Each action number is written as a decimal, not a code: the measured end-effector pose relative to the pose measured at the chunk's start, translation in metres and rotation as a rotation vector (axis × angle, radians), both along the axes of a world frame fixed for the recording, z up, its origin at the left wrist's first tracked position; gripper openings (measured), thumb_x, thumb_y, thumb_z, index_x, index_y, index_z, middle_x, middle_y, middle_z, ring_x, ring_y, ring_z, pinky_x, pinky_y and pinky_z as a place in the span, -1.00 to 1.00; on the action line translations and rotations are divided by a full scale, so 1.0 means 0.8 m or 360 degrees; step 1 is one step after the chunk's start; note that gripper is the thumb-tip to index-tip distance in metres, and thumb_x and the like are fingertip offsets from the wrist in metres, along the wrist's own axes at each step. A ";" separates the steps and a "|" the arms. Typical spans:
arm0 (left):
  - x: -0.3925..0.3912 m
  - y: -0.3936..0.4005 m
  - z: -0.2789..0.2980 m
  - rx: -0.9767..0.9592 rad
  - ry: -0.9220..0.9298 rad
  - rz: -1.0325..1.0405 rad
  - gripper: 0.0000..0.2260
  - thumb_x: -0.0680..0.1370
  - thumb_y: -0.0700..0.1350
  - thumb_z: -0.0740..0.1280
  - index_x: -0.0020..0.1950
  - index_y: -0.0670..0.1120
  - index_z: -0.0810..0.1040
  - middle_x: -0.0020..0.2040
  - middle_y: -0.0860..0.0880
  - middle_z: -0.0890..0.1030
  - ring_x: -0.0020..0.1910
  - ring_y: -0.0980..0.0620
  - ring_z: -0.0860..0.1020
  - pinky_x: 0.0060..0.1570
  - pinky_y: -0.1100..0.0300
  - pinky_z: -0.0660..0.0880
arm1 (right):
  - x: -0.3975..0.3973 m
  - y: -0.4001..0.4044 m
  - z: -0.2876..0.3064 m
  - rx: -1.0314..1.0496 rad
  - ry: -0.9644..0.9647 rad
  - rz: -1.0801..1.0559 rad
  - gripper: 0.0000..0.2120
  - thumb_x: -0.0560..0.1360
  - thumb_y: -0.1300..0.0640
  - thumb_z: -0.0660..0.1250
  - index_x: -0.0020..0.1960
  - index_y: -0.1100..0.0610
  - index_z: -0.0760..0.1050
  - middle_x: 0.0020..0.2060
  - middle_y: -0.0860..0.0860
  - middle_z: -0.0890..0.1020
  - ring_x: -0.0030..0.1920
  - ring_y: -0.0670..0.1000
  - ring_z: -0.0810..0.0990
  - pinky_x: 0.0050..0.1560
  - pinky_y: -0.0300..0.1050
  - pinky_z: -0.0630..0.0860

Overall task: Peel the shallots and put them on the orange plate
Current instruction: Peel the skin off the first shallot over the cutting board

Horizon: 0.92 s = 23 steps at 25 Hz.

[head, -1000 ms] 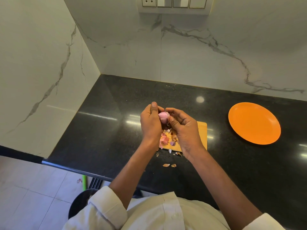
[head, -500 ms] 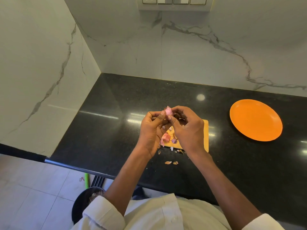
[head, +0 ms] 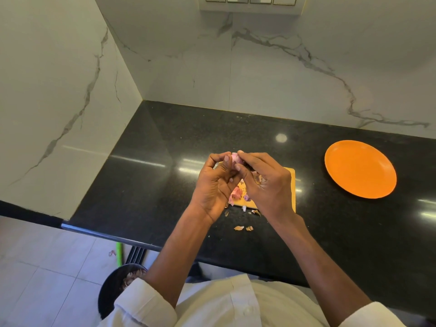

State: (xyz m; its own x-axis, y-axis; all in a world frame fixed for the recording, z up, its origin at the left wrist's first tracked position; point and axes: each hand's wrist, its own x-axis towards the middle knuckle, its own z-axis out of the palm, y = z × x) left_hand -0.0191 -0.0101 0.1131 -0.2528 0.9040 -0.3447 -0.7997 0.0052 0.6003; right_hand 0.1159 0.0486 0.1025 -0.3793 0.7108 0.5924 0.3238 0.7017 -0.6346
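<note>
A small pink shallot (head: 235, 157) sits between the fingertips of both hands, above a yellow cutting board (head: 290, 185). My left hand (head: 215, 185) holds it with curled fingers from the left. My right hand (head: 264, 182) pinches its top from the right, with brown skin scraps tucked under the fingers. Pink and purple peel pieces (head: 237, 193) lie on the board beneath my hands. The orange plate (head: 360, 169) rests bare on the black counter, to the right of the board.
Peel scraps (head: 243, 228) lie on the black counter (head: 165, 180) near its front edge. Marble walls close the left side and the back. A dark bin (head: 118, 286) holding peels stands on the floor below the counter's edge.
Both hands turned and closed tighter around the shallot, which now shows only at the fingertips. The view shifted down slightly.
</note>
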 end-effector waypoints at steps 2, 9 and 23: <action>-0.001 -0.002 0.000 0.0024 0.0008 0.0003 -0.98 0.65 -0.23 0.37 0.05 -0.12 0.57 0.01 -0.12 0.72 0.07 -0.07 0.67 -0.03 0.16 0.69 | -0.001 -0.001 0.002 0.0051 0.0003 -0.0015 -0.75 0.61 0.18 0.50 0.27 0.19 0.69 0.08 0.04 0.74 0.07 -0.08 0.71 0.07 -0.21 0.66; 0.001 -0.004 -0.004 0.0039 0.0187 -0.0029 -0.90 0.53 -0.22 0.45 -0.05 -0.10 0.55 -0.01 -0.10 0.73 -0.01 -0.01 0.72 -0.09 0.21 0.68 | 0.001 0.003 0.001 0.0079 -0.0095 -0.0115 -0.85 0.56 0.20 0.53 0.11 0.23 0.72 -0.10 0.04 0.74 -0.12 -0.05 0.70 -0.13 -0.12 0.66; 0.004 -0.003 -0.016 -0.0015 0.0359 -0.0081 -0.65 0.58 -0.22 0.45 0.36 -0.25 0.60 0.23 -0.20 0.70 0.21 -0.16 0.70 0.26 0.02 0.67 | 0.004 0.004 0.000 -0.1242 0.0550 -0.0205 -0.85 0.64 0.18 0.43 0.18 0.09 0.71 0.02 -0.01 0.76 0.06 0.04 0.75 0.06 0.03 0.73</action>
State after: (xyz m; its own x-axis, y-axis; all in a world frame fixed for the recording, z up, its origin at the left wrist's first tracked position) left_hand -0.0156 -0.0122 0.1001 -0.2784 0.9145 -0.2935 -0.6441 0.0489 0.7634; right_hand 0.1193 0.0517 0.1026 -0.1563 0.9876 -0.0156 0.0704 -0.0046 -0.9975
